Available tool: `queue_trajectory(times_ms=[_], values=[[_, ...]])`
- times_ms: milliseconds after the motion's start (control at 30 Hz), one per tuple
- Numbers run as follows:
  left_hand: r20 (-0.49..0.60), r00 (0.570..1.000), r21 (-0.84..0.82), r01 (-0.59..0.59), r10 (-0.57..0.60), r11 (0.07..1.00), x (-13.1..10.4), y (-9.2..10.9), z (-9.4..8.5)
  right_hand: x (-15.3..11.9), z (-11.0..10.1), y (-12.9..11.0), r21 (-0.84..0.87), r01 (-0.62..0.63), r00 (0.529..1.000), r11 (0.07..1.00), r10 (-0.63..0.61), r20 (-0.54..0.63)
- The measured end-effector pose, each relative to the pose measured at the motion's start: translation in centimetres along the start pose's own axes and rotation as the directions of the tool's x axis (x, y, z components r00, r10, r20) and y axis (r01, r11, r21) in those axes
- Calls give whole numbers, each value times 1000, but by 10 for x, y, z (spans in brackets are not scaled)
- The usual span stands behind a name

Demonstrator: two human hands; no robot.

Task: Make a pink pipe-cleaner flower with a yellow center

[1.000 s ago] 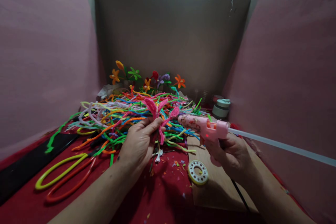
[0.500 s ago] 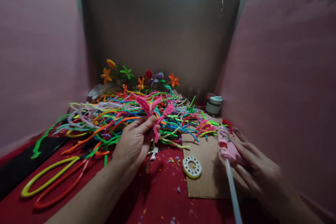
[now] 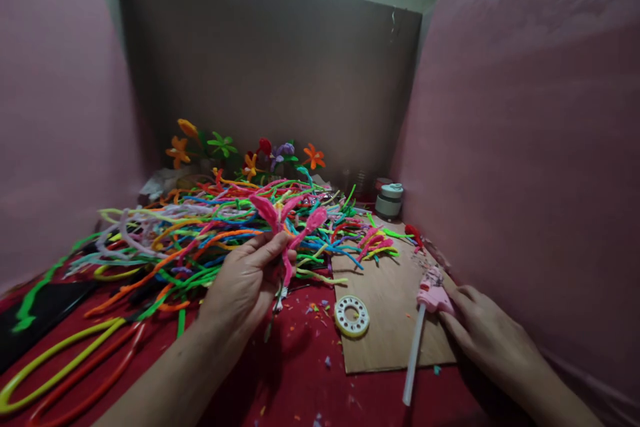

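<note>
My left hand (image 3: 245,273) pinches a pink pipe-cleaner flower (image 3: 287,220) at its base, its fuzzy petals spread upward and a stem hanging below the fingers. My right hand (image 3: 487,323) is closed around the handle of a pink hot glue gun (image 3: 434,293), low over the right part of a cardboard sheet (image 3: 390,293). A clear glue stick (image 3: 416,360) juts from the gun's back toward me. My fingers and palm hide much of the handle.
A heap of colourful pipe cleaners (image 3: 200,227) spreads behind my left hand. Scissors with yellow and red handles (image 3: 60,353) lie front left. A tape roll (image 3: 352,316) rests on the cardboard's left edge. Finished flowers (image 3: 220,145) and a lidded jar (image 3: 389,201) stand farther back.
The glue gun has been lowered toward the cardboard, its glue stick swinging left. My left hand keeps hold of the flower. The whole view has shifted, with things appearing farther left.
</note>
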State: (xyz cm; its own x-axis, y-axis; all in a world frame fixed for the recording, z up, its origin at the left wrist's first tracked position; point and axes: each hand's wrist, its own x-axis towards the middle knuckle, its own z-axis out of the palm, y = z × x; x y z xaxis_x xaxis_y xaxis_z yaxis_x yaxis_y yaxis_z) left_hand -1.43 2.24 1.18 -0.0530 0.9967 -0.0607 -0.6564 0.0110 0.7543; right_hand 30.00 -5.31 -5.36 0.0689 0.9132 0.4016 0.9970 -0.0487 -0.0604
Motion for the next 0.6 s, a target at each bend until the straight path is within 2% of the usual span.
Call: queue_trajectory(times_ms=[67,100,133,167,200,267,333,367,433,500,600], values=[[41,999,-5,29,-29,1000,-3,-1,0,6,-11,-11,27,14,998,1000,-12,-68],[61,997,-4,46,-45,999,-4,-1,0,10,-18,-20,97,27,994,995,-16,-113],[84,994,2,68,-68,998,-6,-1,1,16,-24,-31,227,72,990,971,-42,-135],[107,990,15,94,-95,995,-8,-1,2,22,-31,-44,398,143,988,906,-105,-115],[127,984,33,123,-126,992,-10,0,3,29,-36,-58,571,174,985,802,-153,-86],[164,967,73,186,-196,980,-15,0,6,43,-44,-85,849,160,977,503,-205,-62],[203,944,98,245,-261,964,-18,-1,8,55,-47,-106,943,195,963,269,-237,-132],[222,933,102,268,-285,958,-19,-2,8,59,-48,-115,952,222,948,208,-275,-161],[259,912,105,302,-319,948,-20,-4,7,63,-48,-125,937,310,916,158,-315,-250],[295,891,120,324,-345,939,-20,-6,5,63,-47,-128,908,376,890,185,-344,-299],[329,877,172,310,-351,935,-18,-10,1,62,-48,-126,897,379,892,227,-348,-289]])
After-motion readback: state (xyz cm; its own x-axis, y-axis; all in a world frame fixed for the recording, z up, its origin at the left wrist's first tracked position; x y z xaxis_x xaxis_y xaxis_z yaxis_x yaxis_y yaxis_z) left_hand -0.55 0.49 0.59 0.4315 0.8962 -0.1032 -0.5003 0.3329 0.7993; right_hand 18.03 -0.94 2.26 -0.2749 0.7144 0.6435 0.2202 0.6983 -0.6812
